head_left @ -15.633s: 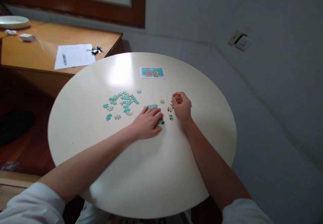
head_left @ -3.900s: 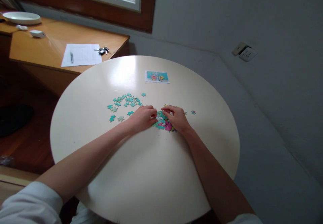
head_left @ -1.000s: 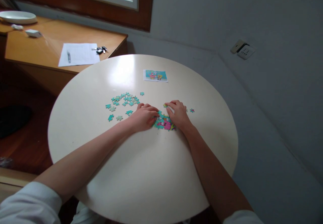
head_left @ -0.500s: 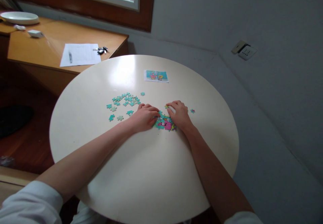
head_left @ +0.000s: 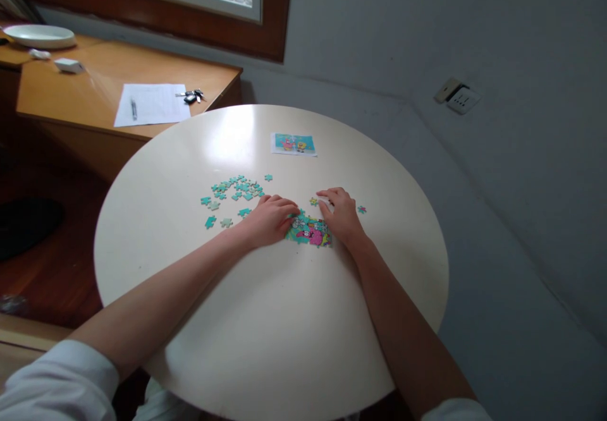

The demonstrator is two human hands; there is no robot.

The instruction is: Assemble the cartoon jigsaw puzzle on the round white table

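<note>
A partly joined jigsaw puzzle (head_left: 310, 231), showing a pink cartoon figure on turquoise, lies flat on the table between my hands. My left hand (head_left: 274, 219) is closed at its left edge, with bent fingertips resting on that side and partly hiding it. Just right of the puzzle's upper corner is my right hand (head_left: 342, 215), its thumb and fingers apart and nothing visible between them. A yellowish puzzle piece (head_left: 313, 201) lies by those fingertips. Beyond the knuckles is a pink-and-blue piece (head_left: 361, 209). Many loose turquoise pieces (head_left: 241, 187) are spread left of my left hand.
The round white table (head_left: 265, 320) carries a small printed cartoon picture (head_left: 294, 144) toward its far side. Behind, a wooden desk (head_left: 156, 67) holds a paper sheet (head_left: 154, 108) with a pen, keys (head_left: 193, 96), a white box (head_left: 69, 65) and a white dish (head_left: 40, 36).
My right hand has drawn slightly right, away from the puzzle, and its fingers have spread. More of the puzzle's right side and the yellowish piece now show. My left hand stays in place.
</note>
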